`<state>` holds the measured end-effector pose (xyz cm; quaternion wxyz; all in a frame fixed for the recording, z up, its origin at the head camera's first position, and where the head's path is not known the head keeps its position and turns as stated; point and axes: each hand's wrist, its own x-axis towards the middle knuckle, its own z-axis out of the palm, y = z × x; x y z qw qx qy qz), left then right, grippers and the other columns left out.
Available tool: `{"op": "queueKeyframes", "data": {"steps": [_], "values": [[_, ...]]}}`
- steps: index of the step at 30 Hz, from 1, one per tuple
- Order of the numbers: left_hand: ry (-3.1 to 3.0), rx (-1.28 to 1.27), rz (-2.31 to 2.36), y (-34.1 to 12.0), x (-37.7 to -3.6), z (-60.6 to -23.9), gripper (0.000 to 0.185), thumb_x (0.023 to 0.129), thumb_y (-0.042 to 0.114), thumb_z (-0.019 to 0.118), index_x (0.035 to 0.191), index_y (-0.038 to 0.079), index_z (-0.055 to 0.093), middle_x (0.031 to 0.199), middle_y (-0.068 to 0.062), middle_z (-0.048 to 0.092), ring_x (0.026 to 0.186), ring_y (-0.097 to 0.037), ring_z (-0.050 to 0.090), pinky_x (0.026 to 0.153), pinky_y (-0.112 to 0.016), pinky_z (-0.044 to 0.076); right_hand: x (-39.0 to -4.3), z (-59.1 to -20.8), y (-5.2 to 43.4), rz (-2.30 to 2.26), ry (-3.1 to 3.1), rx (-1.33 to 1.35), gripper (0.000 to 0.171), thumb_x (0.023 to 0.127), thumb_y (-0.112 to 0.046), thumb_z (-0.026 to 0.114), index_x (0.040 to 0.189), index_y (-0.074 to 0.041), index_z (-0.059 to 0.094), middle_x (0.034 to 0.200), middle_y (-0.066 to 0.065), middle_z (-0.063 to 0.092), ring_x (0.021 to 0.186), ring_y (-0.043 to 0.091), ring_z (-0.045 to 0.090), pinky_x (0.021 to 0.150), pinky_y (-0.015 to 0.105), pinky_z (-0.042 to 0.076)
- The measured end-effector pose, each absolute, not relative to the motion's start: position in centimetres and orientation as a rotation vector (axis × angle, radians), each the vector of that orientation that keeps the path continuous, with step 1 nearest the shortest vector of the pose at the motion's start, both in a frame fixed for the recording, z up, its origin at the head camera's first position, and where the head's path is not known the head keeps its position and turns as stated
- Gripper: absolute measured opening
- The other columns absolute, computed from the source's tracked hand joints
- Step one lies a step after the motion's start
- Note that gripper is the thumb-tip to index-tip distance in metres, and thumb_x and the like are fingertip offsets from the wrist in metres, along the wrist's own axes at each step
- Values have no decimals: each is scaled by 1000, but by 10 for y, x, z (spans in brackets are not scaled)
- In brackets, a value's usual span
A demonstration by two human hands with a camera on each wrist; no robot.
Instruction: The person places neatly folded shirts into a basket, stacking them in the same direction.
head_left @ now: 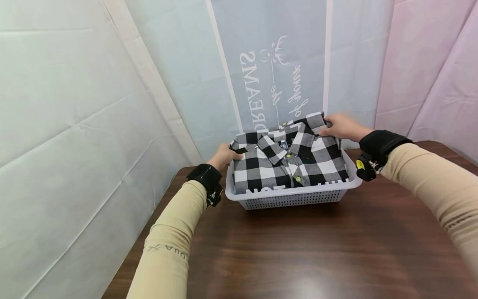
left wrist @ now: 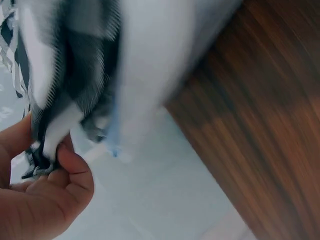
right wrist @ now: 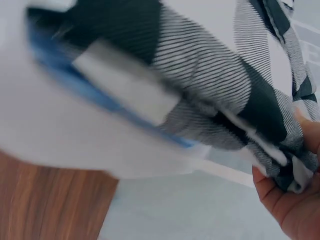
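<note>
A folded plaid shirt (head_left: 261, 170) in black, white and grey lies in a white plastic basket (head_left: 295, 199), its collar and yellow-green buttons facing up. My left hand (head_left: 225, 156) pinches the shirt's far left corner; in the left wrist view, thumb and fingers (left wrist: 75, 167) close round bunched cloth. At the far right corner my right hand (head_left: 341, 126) grips the cloth, held a little higher than the left side. The right wrist view shows the shirt (right wrist: 200, 65) bunched between thumb and fingers of the right hand (right wrist: 295, 200). White lettering shows along the shirt's near edge.
The basket stands toward the back of a dark brown wooden table (head_left: 291, 249). Behind it hangs a pale curtain (head_left: 179, 54) with mirrored lettering, close to the table's far edge. White sheeting (head_left: 74, 145) borders the left side. Bluish edging (right wrist: 105, 100) shows beneath the shirt.
</note>
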<state>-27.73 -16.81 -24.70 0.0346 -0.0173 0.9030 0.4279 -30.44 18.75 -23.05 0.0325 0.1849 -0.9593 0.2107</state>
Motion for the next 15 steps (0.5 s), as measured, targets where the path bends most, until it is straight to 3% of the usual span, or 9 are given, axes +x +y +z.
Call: {"op": "queueKeyframes", "data": {"steps": [3, 5, 8, 11, 15], "values": [[2887, 14, 992, -172, -279, -251, 41, 81, 11, 69, 115, -2, 51, 99, -12, 56, 69, -19, 48, 68, -33, 47, -302, -237, 185, 543, -2951, 624, 52, 87, -13, 58, 123, 20, 40, 115, 39, 47, 102, 48, 49, 82, 53, 41], [2965, 101, 764, -174, -277, -249, 62, 78, 15, 73, 129, -1, 42, 120, -18, 52, 94, -25, 54, 86, -37, 46, -298, -238, 182, 442, -2930, 679, 53, 84, -9, 61, 122, 20, 40, 113, 39, 48, 100, 47, 49, 82, 52, 41], [3067, 282, 330, -172, -274, -240, 91, 74, 28, 77, 142, 1, 24, 141, -20, 36, 127, -30, 38, 104, -39, 32, -291, -233, 175, 283, -2882, 785, 61, 79, -10, 69, 124, 18, 39, 118, 39, 44, 106, 49, 45, 88, 53, 39], [3016, 462, -47, -164, -271, -231, 104, 71, 39, 77, 147, 9, 13, 149, -15, 22, 136, -31, 23, 110, -43, 21, -286, -228, 163, 212, -2937, 924, 79, 75, -17, 75, 135, 11, 32, 131, 39, 32, 116, 52, 37, 93, 58, 34], [2839, 584, -277, -148, -266, -229, 106, 71, 46, 74, 149, 17, 7, 153, -10, 15, 139, -33, 15, 111, -46, 15, -285, -233, 148, 220, -3245, 1011, 104, 72, -32, 77, 145, 1, 12, 140, 41, 7, 126, 56, 18, 97, 62, 27]]}}
